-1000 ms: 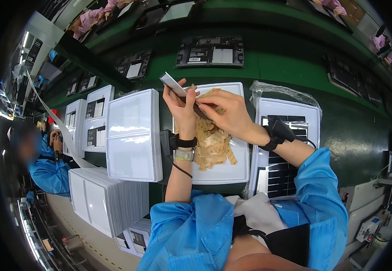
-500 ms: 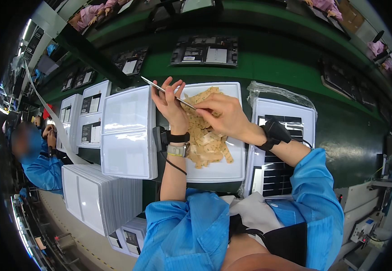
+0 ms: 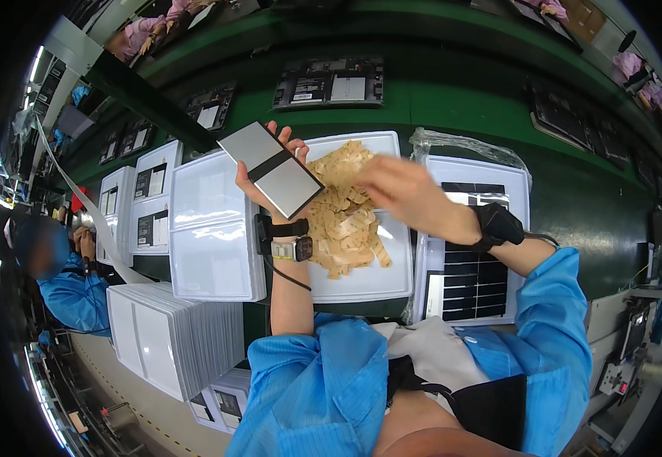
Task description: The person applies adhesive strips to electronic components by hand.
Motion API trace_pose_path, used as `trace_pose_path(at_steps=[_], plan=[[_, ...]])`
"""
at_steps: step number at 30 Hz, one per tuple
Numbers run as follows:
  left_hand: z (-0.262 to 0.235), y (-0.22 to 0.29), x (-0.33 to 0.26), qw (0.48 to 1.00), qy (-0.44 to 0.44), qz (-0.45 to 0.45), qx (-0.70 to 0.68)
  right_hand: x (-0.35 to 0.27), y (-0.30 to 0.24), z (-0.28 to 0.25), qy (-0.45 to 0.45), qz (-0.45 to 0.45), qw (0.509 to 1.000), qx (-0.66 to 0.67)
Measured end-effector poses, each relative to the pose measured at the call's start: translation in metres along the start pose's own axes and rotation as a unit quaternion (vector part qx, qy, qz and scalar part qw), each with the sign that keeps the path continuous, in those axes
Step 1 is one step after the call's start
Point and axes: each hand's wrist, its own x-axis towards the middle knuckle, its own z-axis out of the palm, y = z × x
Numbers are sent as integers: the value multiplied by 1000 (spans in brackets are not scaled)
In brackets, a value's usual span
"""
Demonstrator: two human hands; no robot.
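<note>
A flat silver battery pack [image 3: 289,185] with a black band across its middle rests in my left hand [image 3: 258,196]. Its broad side faces up, tilted, and the thumb and fingertips show at its edges. My right hand [image 3: 422,199] hovers just right of the pack, over a heap of tan peeled paper strips [image 3: 346,232]. Motion smears the right fingers, so whether they pinch anything is unclear. The strips lie piled in a white tray [image 3: 401,266] in front of me.
On the right stands a white tray [image 3: 524,228] with rows of black pieces, crumpled clear film [image 3: 468,143] behind it. White trays [image 3: 216,251] and a tall tray stack [image 3: 186,335] fill the left. Opened devices [image 3: 331,84] lie on the green bench. A co-worker [image 3: 72,293] sits left.
The battery pack, earlier seen edge-on between both hands, now has its broad side turned up in my left hand. My right hand has come off it and moved right.
</note>
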Motion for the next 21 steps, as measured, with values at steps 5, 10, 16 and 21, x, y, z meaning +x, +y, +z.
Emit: trace_pose_path(at_steps=[5,10,16,21], plan=[[-13,-5,5,999,-27,-38,-18,-21,1,-31,-284,31,958,22],[-27,2,0,999,-20,-30,26,-6,78,-140,-118,101,983,-94],[5,-13,4,997,-18,-71,13,-163,301,-340,175,488,717,-466],[13,-2,-1,994,23,-40,96,-252,338,-367,250,632,614,-403]])
